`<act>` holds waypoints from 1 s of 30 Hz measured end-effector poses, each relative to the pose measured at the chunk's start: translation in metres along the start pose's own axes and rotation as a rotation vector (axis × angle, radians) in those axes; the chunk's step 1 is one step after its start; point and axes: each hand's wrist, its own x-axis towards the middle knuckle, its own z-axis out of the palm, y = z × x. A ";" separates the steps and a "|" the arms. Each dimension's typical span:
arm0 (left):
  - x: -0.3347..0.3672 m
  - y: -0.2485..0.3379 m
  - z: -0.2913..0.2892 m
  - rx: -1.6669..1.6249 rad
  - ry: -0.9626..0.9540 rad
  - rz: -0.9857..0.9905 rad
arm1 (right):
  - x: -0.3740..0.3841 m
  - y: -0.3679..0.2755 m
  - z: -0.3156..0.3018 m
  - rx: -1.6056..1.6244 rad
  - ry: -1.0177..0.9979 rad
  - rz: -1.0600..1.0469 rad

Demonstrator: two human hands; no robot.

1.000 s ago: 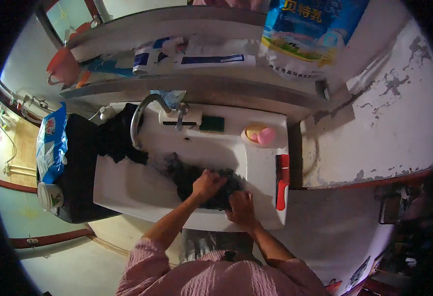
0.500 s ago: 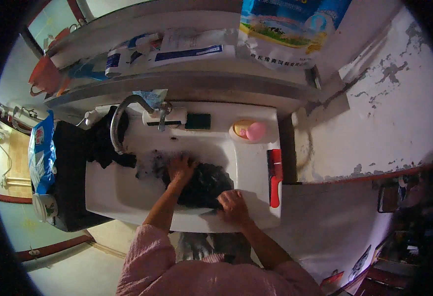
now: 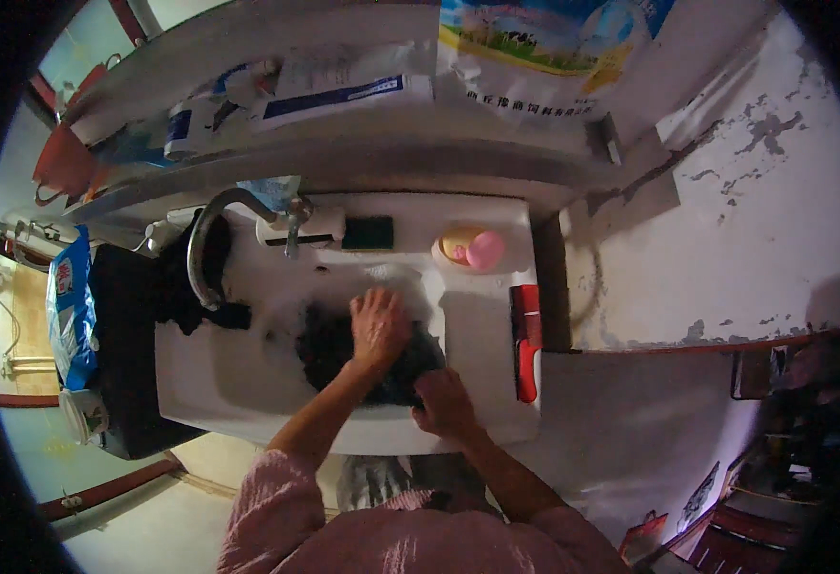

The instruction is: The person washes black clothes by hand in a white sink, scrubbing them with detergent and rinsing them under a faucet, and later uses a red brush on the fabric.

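Note:
A wet black garment (image 3: 329,354) lies bunched in the white sink basin (image 3: 238,373), with some suds around it. Over its upper middle rests my left hand (image 3: 380,333), palm down with the fingers apart. My right hand (image 3: 444,402) is closed around the garment's right edge at the basin's front right. The curved metal faucet (image 3: 205,239) reaches over the left side of the basin. A second black cloth (image 3: 183,287) hangs over the sink's left rim, beneath the faucet.
A dark sponge (image 3: 368,233) and a soap dish with a pink item (image 3: 484,251) sit along the back ledge. A red brush (image 3: 526,354) lies on the right rim. Left of the sink stand a blue bag (image 3: 74,306) and a white tub (image 3: 83,414). Behind runs a shelf (image 3: 362,163).
My left hand has slid right and slightly upward across the garment. The garment's left end has drawn inward. My right hand keeps its grip almost in place; the view has shifted slightly.

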 end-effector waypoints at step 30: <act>-0.003 -0.052 0.028 -0.320 -0.042 -0.544 | 0.004 -0.001 -0.009 0.011 -0.003 0.046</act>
